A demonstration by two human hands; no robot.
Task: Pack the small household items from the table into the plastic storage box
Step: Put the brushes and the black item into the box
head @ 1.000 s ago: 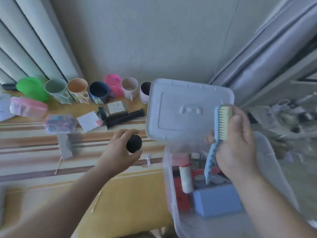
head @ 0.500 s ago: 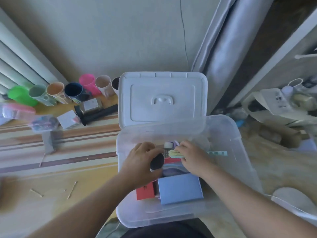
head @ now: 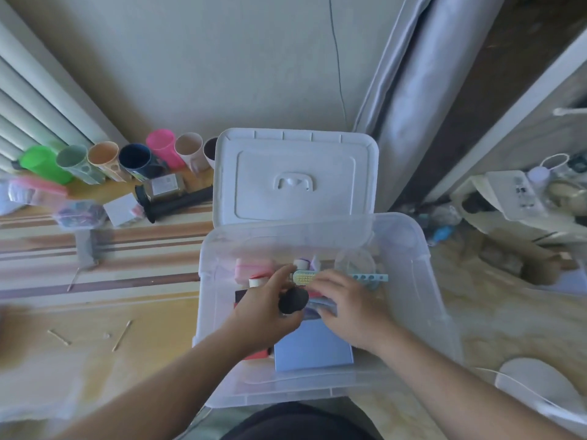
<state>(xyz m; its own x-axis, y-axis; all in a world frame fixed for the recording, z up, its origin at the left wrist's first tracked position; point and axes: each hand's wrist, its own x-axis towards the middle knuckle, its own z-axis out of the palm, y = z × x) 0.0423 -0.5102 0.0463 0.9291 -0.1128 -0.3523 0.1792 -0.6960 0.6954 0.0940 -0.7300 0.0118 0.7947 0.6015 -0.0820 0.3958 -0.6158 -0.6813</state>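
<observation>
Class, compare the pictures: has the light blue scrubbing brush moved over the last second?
Yes. The light blue scrubbing brush went from upright above the clear plastic storage box's rim down inside, now lying flat.

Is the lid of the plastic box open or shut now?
Open. The white lid stands tilted back behind the clear storage box, whose contents show.

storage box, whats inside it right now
In the storage box: a blue box, pink container, blue brush, both hands. What lies under the hands is hidden.
</observation>
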